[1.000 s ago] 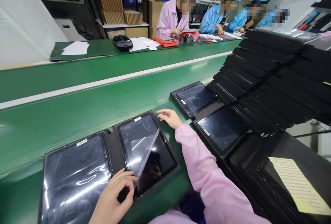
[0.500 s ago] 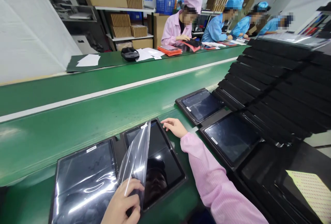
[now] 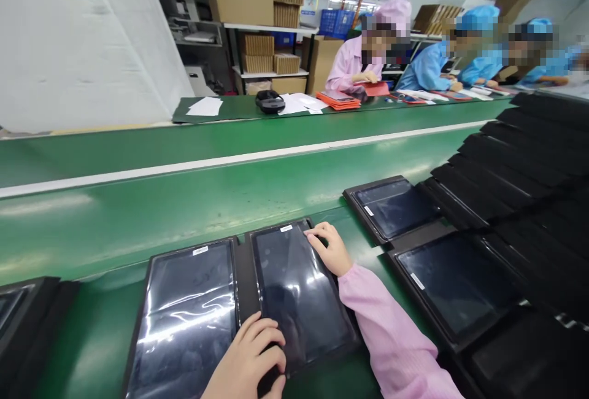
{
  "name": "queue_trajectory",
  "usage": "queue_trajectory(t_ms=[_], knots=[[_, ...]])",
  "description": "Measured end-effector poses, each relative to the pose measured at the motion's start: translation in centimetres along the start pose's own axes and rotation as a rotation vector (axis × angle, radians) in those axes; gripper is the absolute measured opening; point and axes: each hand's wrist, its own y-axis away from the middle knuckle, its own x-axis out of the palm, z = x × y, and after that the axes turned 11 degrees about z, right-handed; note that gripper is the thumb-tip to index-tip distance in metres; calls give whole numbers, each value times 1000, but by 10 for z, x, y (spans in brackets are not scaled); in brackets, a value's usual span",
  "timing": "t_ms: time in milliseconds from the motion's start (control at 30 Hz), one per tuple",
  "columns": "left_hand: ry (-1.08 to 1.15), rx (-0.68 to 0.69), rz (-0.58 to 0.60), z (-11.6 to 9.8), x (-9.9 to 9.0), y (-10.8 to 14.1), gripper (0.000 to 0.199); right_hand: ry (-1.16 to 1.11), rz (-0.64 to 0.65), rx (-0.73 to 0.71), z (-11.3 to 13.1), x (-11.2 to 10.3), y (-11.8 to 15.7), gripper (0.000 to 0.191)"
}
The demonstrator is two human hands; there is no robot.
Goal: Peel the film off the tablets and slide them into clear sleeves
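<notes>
1. Both hands rest at the right-hand tablet (image 3: 301,298), which lies flat, screen up, in a black case on the green bench (image 3: 138,209), nearest the wearer.
2. Left hand (image 3: 251,356): I see the fingers bent and slightly fanned at the tablet's lower left corner. From my remote view I can't tell if the thumb and fingers pinch anything.
3. Right hand (image 3: 331,251): thumb and forefinger close together at the top right corner, beside the white label (image 3: 286,228). I can't tell whether they grip the edge of the clear film (image 3: 317,279) over the screen or only touch it.
4. I judge that film thin, light, floppy and slippery, quick to crease; the left-hand tablet (image 3: 184,325) beside it shows wavy glare, as if its cover were wrinkled. I would hold film only by its corners.
5. Beneath, I expect a stiff, moderately heavy tablet with fragile glass. I would take it by the case rim and keep pressure off the middle.
6. Right of the pink sleeve (image 3: 391,331) lie two more tablets (image 3: 455,282), with a leaning stack of black cases (image 3: 519,178) behind them.
</notes>
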Motion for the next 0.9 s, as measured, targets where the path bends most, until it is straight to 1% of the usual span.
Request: queue_trajectory(t_ms=[100, 167, 233, 333, 400, 467, 567, 700, 900], knots=[[-65, -77, -81, -5, 0, -1, 23, 19, 3, -28, 4, -1, 1, 15], [-168, -142, -102, -6, 2, 0, 29, 6, 23, -40, 5, -5, 1, 12], [-307, -206, -115, -5, 6, 3, 44, -24, 53, -44, 5, -10, 0, 11], [-474, -303, -141, -1, 15, 6, 76, -86, 116, -46, 6, -17, -1, 12], [-524, -361, -148, 3, 20, 7, 93, -128, 156, -46, 7, -22, -1, 11], [-542, -395, -155, 6, 24, 8, 104, -170, 194, -43, 9, -26, 0, 11], [-539, -407, -166, 8, 28, 9, 110, -234, 249, -36, 12, -34, -1, 15], [-519, -402, -144, 8, 28, 9, 112, -314, 311, -23, 11, -45, 0, 25], [-517, -391, -102, 8, 25, 10, 115, -433, 321, -38, 5, -53, 1, 42]])
